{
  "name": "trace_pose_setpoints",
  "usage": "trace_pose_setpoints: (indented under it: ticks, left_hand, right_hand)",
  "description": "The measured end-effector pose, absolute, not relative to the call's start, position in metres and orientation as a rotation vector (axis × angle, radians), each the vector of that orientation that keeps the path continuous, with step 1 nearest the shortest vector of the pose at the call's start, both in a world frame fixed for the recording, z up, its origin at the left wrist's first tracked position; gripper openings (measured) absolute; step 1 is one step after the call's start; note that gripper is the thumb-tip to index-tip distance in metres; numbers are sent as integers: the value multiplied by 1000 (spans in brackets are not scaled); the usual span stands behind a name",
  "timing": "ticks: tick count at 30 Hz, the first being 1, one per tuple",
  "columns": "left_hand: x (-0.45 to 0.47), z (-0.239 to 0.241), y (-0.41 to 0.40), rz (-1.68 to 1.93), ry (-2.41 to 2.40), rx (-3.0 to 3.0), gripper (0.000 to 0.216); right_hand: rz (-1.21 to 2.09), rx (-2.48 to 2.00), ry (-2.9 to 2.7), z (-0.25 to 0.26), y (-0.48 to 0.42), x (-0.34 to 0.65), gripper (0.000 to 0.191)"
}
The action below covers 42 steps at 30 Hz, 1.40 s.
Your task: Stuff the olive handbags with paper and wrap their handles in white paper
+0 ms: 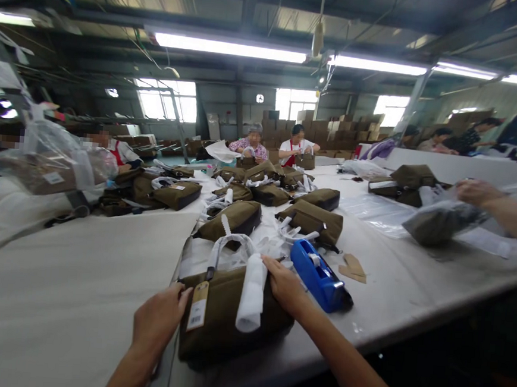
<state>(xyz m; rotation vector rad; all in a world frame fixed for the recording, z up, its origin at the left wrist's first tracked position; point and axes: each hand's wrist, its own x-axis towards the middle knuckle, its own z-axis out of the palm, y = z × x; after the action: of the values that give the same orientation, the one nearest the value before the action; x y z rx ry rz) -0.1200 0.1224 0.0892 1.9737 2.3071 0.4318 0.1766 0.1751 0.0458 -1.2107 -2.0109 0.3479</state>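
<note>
An olive-brown handbag (226,310) stands on the table in front of me, its top open with white packing inside. My left hand (158,314) pinches its upper left edge, beside a tan-and-white hang tag (198,306). At the upper right side of the bag, my right hand (286,286) has closed fingers against the edge. Its fingertips touch a white wrapped roll (252,294) that hangs down the bag's front; the thumb is hidden. A handle in white wrapping (232,239) rises over the bag's opening. Right of my hand lies a blue tape dispenser (317,275).
Several more olive bags (312,221) cover the table behind. Brown paper pieces (353,268) lie past the dispenser. A co-worker's hand (477,191) at right holds a plastic-covered bag (439,222). Other people work at the far end. A plastic-wrapped bag (54,168) is at left.
</note>
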Motion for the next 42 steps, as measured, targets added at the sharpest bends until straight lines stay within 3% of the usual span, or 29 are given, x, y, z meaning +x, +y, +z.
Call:
trace_pose_setpoints:
  ticks: [8, 13, 26, 31, 38, 42]
  left_hand:
    - [-56, 95, 163, 372, 1494, 2603, 47]
    - [-54, 71, 161, 176, 1454, 2652, 54]
    - [-38, 18, 159, 106, 1462, 2603, 68]
    - [-50, 4, 169, 209, 1377, 2518, 61]
    - [-67, 29, 167, 610, 1466, 2191, 49]
    - [-106, 30, 141, 909, 1742, 1761, 68]
  right_hand:
    - [295, -1252, -2098, 75, 188, 173, 61]
    - [283, -1113, -2282, 85, 181, 142, 45]
    - [429, -1269, -2623, 36, 164, 144, 58]
    - [545, -1263, -2557, 26, 175, 137, 57]
    - [672, -1274, -2028, 25, 168, 157, 59]
    - [822, -1452, -1560, 13, 160, 186, 70]
